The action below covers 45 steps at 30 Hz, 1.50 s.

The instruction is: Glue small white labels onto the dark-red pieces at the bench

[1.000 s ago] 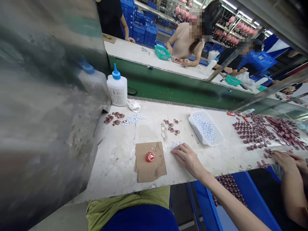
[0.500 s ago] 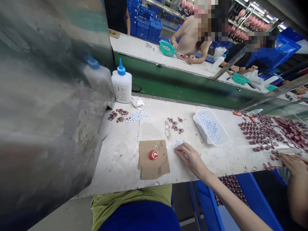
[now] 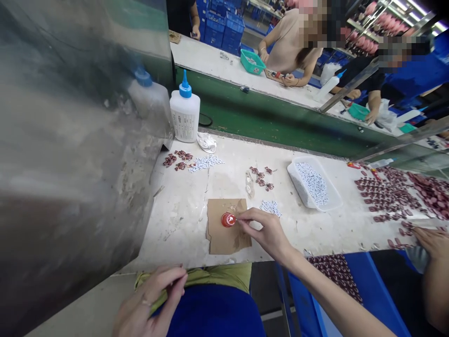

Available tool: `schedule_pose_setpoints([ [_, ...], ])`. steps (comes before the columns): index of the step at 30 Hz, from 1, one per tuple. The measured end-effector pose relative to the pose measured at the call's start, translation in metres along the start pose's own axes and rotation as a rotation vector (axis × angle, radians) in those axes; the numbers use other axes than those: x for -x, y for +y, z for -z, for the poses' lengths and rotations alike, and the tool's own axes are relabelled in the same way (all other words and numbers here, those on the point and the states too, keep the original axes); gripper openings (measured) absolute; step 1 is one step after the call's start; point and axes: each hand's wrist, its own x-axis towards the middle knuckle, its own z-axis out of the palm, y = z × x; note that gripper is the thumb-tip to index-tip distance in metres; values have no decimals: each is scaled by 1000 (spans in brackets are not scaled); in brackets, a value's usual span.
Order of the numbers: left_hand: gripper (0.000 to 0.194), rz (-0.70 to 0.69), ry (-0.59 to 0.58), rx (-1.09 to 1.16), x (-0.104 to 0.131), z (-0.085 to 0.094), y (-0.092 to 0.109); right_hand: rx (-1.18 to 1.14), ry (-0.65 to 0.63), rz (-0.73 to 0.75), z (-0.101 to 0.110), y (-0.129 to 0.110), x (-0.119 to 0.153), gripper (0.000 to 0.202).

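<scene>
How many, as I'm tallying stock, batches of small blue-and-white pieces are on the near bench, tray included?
3: the left batch beside brown clusters, the middle batch just beyond the right hand, and the right batch in the translucent tray. Some may be hidden.

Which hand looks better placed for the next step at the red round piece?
Right, I judge: the right hand reaches the red round piece on the cardboard, while the left hand hangs near the lap, short of the bench.
</scene>
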Motion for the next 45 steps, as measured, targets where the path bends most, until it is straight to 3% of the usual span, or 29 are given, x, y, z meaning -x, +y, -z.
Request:
schedule_pose_setpoints([
  [2,7,-111,-53,-21,-12,0,-2,-3,-4,17,-1,0,-1,12],
  [8,31,-278,-178,97,-26,-3,-6,-9,-7,40,-2,1,-2,16],
  [15,26,-255,-38,48,-38,-14,7,-72,86,47,3,-11,2,14],
  [22,31,-277,-26,148,-48,-32,25,-323,142,93,8,-59,7,17],
  [27,32,-316,36,171,-48,-32,34,-416,120,160,6,-82,9,18],
  [30,35,-328,57,200,-47,-30,37,-448,82,153,4,-83,10,21],
  [39,35,-341,-24,217,-50,-27,36,-449,61,197,-1,-80,11,18],
  [45,35,-320,-45,218,-52,-28,38,-177,2,395,8,-77,15,17],
])
